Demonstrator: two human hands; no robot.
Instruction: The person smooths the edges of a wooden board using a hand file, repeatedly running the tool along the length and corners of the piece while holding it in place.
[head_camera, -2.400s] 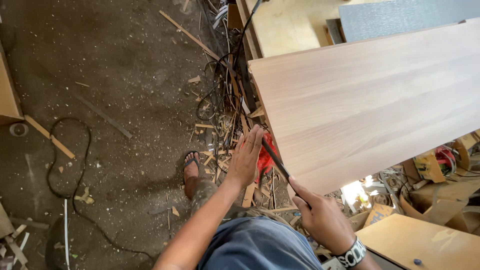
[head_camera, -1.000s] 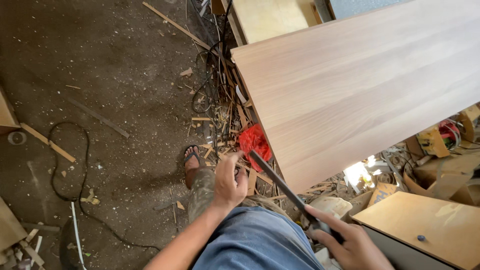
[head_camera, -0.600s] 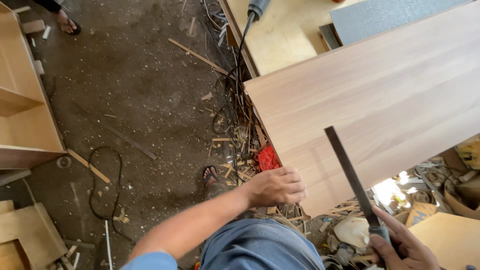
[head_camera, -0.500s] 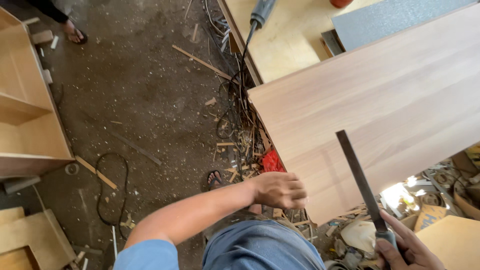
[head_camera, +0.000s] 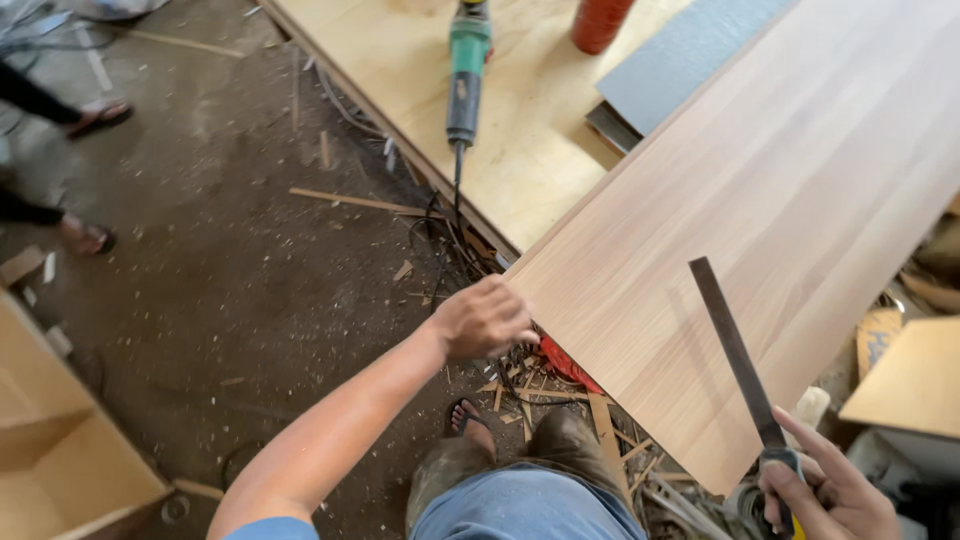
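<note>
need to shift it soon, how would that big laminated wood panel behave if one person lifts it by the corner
The panel looks broad and flat, so probably stiff but awkward and heavy for one hand. Its smooth face seems slippery; the left hand grips only its corner edge. The right hand holds a file, so it likely can't help.

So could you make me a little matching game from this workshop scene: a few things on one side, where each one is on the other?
Things:
1. flat file
2. left hand
3. green power tool
4. red cylinder

Places:
A. lying on the plywood sheet, cord trailing off
B. at the corner of the laminated board
C. held in the right hand
D. standing at the top edge of the view

Pairs: 1-C, 2-B, 3-A, 4-D
</note>
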